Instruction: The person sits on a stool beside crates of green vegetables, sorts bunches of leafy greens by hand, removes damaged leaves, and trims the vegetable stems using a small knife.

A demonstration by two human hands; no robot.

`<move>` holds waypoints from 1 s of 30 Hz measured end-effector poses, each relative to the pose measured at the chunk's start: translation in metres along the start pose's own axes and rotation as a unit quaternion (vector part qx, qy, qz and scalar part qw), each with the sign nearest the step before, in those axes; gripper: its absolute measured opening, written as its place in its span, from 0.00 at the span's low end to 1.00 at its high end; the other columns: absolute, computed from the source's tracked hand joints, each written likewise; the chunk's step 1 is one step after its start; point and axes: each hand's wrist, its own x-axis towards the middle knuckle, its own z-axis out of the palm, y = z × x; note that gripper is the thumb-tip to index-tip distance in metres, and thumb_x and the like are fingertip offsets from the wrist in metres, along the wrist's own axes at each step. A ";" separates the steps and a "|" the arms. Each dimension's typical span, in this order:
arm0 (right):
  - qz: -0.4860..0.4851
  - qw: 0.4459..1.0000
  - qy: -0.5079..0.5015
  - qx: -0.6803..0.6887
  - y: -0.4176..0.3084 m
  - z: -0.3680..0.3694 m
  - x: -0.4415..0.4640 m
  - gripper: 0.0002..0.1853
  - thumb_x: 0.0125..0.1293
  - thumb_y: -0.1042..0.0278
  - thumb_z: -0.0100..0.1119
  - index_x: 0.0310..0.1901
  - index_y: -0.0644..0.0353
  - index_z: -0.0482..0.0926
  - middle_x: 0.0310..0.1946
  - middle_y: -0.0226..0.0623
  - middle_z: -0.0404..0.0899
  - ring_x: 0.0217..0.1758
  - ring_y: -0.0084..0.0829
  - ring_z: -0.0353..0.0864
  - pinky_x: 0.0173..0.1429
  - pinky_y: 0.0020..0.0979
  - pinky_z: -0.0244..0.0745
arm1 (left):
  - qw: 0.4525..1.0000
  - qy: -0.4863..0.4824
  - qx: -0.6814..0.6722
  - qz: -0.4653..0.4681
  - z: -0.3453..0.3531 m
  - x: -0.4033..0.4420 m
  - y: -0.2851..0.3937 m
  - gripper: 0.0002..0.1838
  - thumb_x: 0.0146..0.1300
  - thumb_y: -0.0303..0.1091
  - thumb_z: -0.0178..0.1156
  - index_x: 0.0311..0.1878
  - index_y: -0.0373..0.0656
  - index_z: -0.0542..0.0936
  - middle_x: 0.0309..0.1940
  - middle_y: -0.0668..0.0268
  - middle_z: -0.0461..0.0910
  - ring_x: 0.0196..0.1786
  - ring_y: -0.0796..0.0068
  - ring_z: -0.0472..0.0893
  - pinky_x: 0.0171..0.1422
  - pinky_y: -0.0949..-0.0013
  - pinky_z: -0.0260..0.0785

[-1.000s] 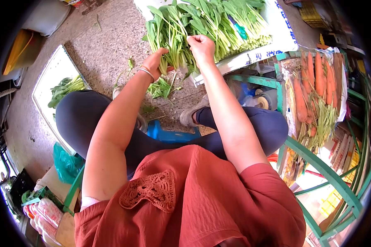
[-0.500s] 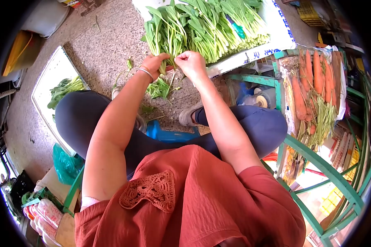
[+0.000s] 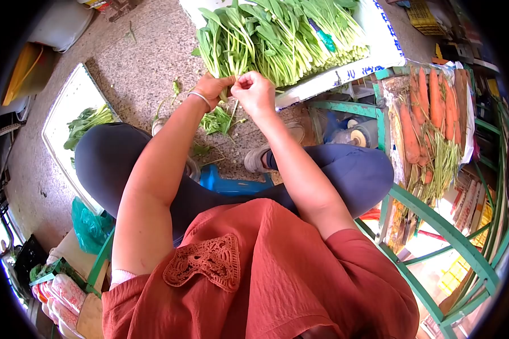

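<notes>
My left hand [image 3: 214,89], with a pale band at the wrist, is closed round the stem ends of a bunch of leafy greens [image 3: 223,48]. The leaves of that bunch point away from me, over the near left part of the white foam box [image 3: 353,73]. Right beside it, my right hand [image 3: 254,93] is closed in a pinch at the stems, its fingertips close to the left thumb. Whatever lies in that pinch is too small to make out. More leafy greens [image 3: 305,48] lie packed in the box, with a blue-green handled tool [image 3: 322,37] on top.
Loose leaf trimmings [image 3: 216,121] lie on the speckled floor between my feet. Another white foam box [image 3: 54,121] with a few greens [image 3: 87,125] stands at the left. Carrots [image 3: 435,107] rest on a green metal frame [image 3: 441,217] at the right. A blue plastic stool [image 3: 232,183] is beneath me.
My right hand has moved slightly left, closer to my left hand, still pinched. My left hand keeps its hold on the bunch of greens almost unmoved.
</notes>
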 end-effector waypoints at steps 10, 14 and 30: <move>0.116 0.857 -0.499 0.045 -0.044 -0.050 -0.037 0.09 0.52 0.66 0.68 0.32 0.59 0.80 0.24 0.28 0.79 0.25 0.17 0.76 0.31 0.23 0.73 | 0.998 0.051 0.028 -0.012 0.004 -0.010 0.007 0.08 0.54 0.25 0.64 0.38 0.42 0.77 0.29 0.67 0.79 0.28 0.73 0.75 0.26 0.71 0.66; 0.140 0.978 -0.155 0.012 -0.016 -0.050 0.018 0.16 0.57 0.62 0.64 0.42 0.64 0.79 0.29 0.34 0.81 0.22 0.21 0.78 0.28 0.23 0.73 | 0.998 0.038 0.035 -0.023 -0.001 -0.007 0.007 0.08 0.55 0.26 0.63 0.38 0.42 0.77 0.31 0.66 0.79 0.29 0.73 0.75 0.27 0.70 0.66; -0.059 0.995 -0.076 -0.029 -0.018 -0.015 0.001 0.07 0.56 0.70 0.64 0.35 0.62 0.81 0.27 0.36 0.82 0.27 0.23 0.80 0.33 0.23 0.75 | 0.989 0.000 -0.134 -0.070 -0.004 -0.005 0.012 0.17 0.63 0.43 0.45 0.43 0.39 0.75 0.33 0.59 0.80 0.33 0.66 0.79 0.36 0.65 0.73</move>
